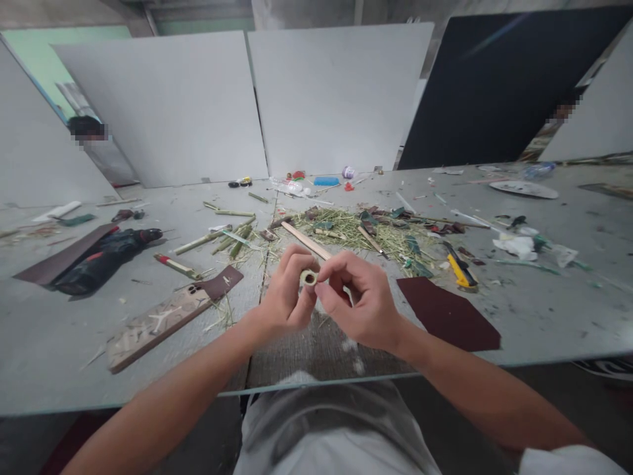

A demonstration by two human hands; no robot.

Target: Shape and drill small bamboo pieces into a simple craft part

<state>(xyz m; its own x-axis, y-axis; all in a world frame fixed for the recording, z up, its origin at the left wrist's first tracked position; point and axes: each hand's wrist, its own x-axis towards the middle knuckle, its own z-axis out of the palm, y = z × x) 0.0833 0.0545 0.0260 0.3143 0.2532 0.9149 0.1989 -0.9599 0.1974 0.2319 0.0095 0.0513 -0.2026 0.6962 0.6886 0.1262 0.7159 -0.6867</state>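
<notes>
My left hand (289, 290) is wrapped round a short bamboo tube (302, 279), whose hollow end faces me. At the tube's right rim, the thumb and forefinger of my right hand (363, 297) are pinched together; whatever is between them is too small to make out. Just beyond the hands a flat pale wooden stick (306, 241) slants away to the upper left, its near end hidden behind my fingers. Behind it spreads a heap of thin green bamboo shavings (341, 224), mixed with dark sandpaper scraps.
A cordless drill (109, 260), a phone in a patterned case (158, 323) and cut bamboo pieces (237, 237) lie left. To the right are a brown sandpaper sheet (448, 313), a yellow utility knife (461, 267) and crumpled tissue (517, 245). Upright panels (341, 99) border the table's back.
</notes>
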